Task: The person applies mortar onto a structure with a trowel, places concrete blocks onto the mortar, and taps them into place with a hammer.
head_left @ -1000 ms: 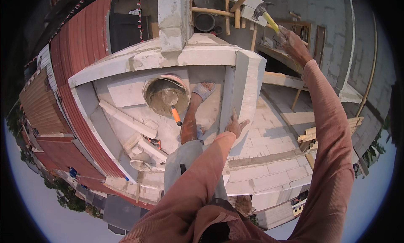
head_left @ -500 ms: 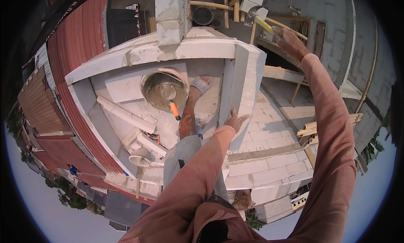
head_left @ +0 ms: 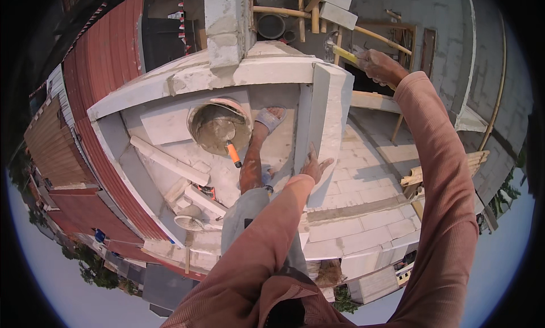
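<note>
My left hand [head_left: 314,167] lies on the near part of a long pale block [head_left: 334,95], its fingers spread. The block stands along the right side of the low-walled enclosure where my feet are. At the far right my right hand [head_left: 379,67] grips the yellow handle of a hammer [head_left: 346,55]. The hammer's head is smeared by motion and hangs just beyond the block's far end, apart from it as far as I can tell. Left of my leg, a bucket [head_left: 196,121] of grey mortar holds a trowel with an orange handle [head_left: 233,155].
A far wall [head_left: 272,70] and a rough pillar [head_left: 222,36] bound the enclosure. Offcut strips [head_left: 169,160], a red-and-black tool [head_left: 205,190] and a small round container [head_left: 188,222] lie at left. Bamboo poles [head_left: 284,11] cross behind. A block surface [head_left: 363,175] extends right.
My right hand has brought the hammer lower and slightly left, closer to the block's far end. The left hand stays on the block, and the view has shifted slightly.
</note>
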A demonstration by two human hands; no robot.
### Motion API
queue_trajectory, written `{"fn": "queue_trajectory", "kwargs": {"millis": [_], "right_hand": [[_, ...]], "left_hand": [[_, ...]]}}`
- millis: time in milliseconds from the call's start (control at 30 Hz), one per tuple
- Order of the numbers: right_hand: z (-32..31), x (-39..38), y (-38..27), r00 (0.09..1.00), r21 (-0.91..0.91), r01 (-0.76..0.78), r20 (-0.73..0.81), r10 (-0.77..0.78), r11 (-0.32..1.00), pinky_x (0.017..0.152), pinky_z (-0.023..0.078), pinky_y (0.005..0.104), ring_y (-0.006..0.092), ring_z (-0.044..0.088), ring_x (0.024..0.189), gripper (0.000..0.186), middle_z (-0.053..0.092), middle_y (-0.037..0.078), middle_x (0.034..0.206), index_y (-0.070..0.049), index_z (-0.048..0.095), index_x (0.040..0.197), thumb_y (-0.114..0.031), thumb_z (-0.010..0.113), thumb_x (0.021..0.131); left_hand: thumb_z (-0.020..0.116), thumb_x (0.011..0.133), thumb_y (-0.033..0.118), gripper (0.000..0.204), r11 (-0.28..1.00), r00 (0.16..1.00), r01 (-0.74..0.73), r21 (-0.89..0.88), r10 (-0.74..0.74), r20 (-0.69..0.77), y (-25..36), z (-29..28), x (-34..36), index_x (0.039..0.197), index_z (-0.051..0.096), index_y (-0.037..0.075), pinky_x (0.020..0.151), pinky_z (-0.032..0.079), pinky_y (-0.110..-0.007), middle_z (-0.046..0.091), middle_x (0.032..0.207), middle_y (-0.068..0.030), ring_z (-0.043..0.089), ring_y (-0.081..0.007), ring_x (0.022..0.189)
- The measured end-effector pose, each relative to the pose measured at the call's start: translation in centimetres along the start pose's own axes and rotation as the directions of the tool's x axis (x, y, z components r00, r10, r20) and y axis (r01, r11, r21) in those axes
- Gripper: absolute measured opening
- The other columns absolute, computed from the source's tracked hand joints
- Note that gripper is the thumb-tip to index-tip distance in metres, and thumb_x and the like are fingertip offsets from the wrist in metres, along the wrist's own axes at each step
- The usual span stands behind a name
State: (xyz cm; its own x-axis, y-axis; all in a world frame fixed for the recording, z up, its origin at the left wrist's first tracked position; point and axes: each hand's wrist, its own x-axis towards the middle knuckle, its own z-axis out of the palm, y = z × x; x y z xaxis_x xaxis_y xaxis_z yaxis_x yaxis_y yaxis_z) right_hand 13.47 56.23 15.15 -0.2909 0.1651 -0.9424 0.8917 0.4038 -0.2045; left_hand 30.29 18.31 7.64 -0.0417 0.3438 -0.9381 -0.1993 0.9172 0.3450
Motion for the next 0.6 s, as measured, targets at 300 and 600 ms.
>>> {"fn": "queue_trajectory", "kwargs": {"millis": [300,600], "right_hand": [[11.5,-11.0,2.7,0.506,0.032,0.370,-0.845,-0.173,0.928,0.075,0.054,0.0424,0.0413,0.069,0.084,0.032,0.069,0.025,0.095,0.000,0.057,0.126,-0.025,0.057,0.107],[28.8,-12.9,10.6,0.685,0.022,0.276,-0.705,-0.181,0.961,0.076,0.054,0.0526,0.0485,0.066,0.093,0.026,0.068,0.028,0.103,-0.001,0.048,0.121,-0.016,0.057,0.102]], "left_hand": [[0.066,0.093,0.061,0.114,0.992,0.997,-0.069,-0.106,0.064,-0.046,-2.4,0.3,1.2,0.164,-0.002,0.004,0.126,0.022,-0.046,0.024,0.163,-0.0342,0.022,-0.0470,0.153],[0.066,0.095,0.058,0.110,0.981,0.982,-0.184,-0.063,0.181,-0.056,-2.1,0.1,1.5,0.163,0.000,0.000,0.119,0.034,-0.044,0.045,0.153,-0.0301,0.044,-0.0443,0.142]]}}
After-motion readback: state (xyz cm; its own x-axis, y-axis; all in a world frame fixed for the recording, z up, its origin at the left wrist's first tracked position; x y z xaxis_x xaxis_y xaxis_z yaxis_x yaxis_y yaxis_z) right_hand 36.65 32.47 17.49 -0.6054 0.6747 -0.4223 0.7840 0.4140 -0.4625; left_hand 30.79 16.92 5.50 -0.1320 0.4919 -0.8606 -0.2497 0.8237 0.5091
